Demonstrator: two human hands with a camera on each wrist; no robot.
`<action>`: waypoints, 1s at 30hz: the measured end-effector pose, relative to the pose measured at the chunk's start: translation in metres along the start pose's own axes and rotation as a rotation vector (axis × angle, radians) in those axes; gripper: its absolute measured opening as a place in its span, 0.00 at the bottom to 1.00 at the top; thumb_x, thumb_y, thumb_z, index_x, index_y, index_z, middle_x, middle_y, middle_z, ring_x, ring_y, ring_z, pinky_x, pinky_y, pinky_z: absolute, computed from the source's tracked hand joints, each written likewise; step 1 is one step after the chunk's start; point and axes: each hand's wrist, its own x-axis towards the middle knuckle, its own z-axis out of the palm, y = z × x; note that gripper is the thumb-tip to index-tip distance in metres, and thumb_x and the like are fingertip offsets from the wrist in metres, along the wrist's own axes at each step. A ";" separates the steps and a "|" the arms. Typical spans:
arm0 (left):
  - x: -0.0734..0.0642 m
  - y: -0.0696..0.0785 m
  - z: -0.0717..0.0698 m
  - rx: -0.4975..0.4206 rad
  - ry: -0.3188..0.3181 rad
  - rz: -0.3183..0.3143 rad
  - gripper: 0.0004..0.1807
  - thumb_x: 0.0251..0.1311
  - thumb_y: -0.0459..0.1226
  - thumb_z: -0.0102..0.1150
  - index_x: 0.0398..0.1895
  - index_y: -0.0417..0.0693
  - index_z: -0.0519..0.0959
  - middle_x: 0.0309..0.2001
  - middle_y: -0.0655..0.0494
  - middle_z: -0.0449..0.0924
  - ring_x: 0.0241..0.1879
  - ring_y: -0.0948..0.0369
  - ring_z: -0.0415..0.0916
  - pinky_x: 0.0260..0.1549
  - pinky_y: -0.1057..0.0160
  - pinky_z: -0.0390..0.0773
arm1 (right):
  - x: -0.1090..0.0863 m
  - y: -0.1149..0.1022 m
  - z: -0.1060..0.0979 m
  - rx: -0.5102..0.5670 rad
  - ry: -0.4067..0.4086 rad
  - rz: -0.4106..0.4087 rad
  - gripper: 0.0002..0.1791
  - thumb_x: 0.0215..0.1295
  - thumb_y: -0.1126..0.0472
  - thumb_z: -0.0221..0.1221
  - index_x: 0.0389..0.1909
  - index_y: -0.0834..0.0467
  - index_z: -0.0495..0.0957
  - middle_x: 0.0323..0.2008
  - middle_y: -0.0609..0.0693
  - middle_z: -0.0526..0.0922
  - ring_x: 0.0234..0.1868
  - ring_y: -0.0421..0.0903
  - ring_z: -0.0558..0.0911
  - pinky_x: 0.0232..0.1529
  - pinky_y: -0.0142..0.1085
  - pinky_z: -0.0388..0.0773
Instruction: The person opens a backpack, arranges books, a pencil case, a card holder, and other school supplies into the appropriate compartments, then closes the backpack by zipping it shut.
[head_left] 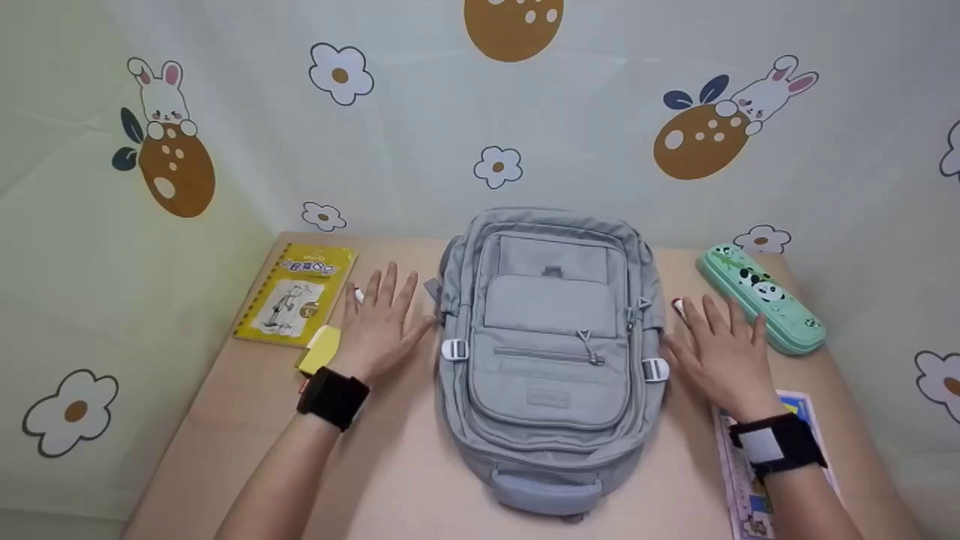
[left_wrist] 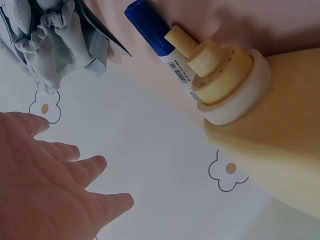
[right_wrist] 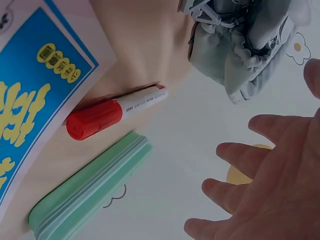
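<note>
A grey backpack (head_left: 553, 315) lies front side up on the table, its padded top handle (head_left: 547, 491) toward me. My left hand (head_left: 379, 322) is spread with straight fingers to the left of the backpack, holding nothing. Beside it are a yellow bottle-like thing (left_wrist: 285, 105) with a stepped nozzle and a blue-capped marker (left_wrist: 160, 37). On the other side of the backpack, my right hand (head_left: 724, 352) also has its fingers fanned out and grips nothing. A red-capped marker (right_wrist: 117, 112) lies near it, mostly hidden by the hand in the head view.
At the far left lies a yellow spiral-edged book (head_left: 296, 292). A mint green pencil case (head_left: 761, 296) with a panda picture rests at the far right. Under the right wrist is a blue and purple booklet (head_left: 750, 495). A patterned cloth (head_left: 405, 135) hangs behind the table.
</note>
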 end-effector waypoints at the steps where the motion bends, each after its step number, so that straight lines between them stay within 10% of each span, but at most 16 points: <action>1: 0.000 0.000 0.000 0.003 -0.001 0.000 0.44 0.73 0.65 0.38 0.83 0.54 0.47 0.81 0.40 0.36 0.79 0.40 0.36 0.70 0.34 0.25 | 0.000 0.000 0.000 -0.003 -0.009 -0.004 0.41 0.77 0.35 0.45 0.79 0.58 0.58 0.75 0.70 0.56 0.77 0.73 0.42 0.68 0.72 0.25; 11: -0.011 0.035 -0.003 -0.052 -0.034 0.112 0.46 0.72 0.63 0.47 0.83 0.51 0.48 0.81 0.42 0.36 0.79 0.42 0.36 0.71 0.35 0.30 | -0.005 -0.008 0.004 -0.011 -0.120 -0.067 0.25 0.77 0.56 0.51 0.68 0.64 0.73 0.69 0.71 0.67 0.73 0.78 0.51 0.69 0.73 0.37; 18: -0.026 0.128 -0.013 -0.173 -0.248 0.442 0.41 0.71 0.59 0.53 0.78 0.45 0.60 0.78 0.41 0.54 0.77 0.43 0.51 0.74 0.43 0.50 | 0.003 -0.022 0.009 0.074 -0.124 -0.141 0.21 0.73 0.59 0.55 0.61 0.66 0.78 0.67 0.67 0.72 0.74 0.74 0.55 0.69 0.72 0.43; 23: -0.014 0.200 -0.015 -0.142 -0.454 0.489 0.32 0.68 0.64 0.52 0.58 0.50 0.80 0.57 0.52 0.82 0.55 0.55 0.79 0.56 0.54 0.77 | 0.008 -0.026 0.008 0.100 -0.132 -0.121 0.21 0.71 0.59 0.55 0.59 0.67 0.79 0.64 0.67 0.76 0.70 0.72 0.64 0.68 0.67 0.57; 30: 0.018 0.263 0.010 -0.101 -0.307 0.397 0.40 0.58 0.73 0.54 0.49 0.47 0.81 0.44 0.52 0.82 0.43 0.56 0.79 0.42 0.59 0.80 | 0.013 -0.026 0.006 0.209 -0.227 0.016 0.24 0.69 0.54 0.57 0.59 0.65 0.80 0.54 0.64 0.84 0.52 0.65 0.82 0.50 0.61 0.76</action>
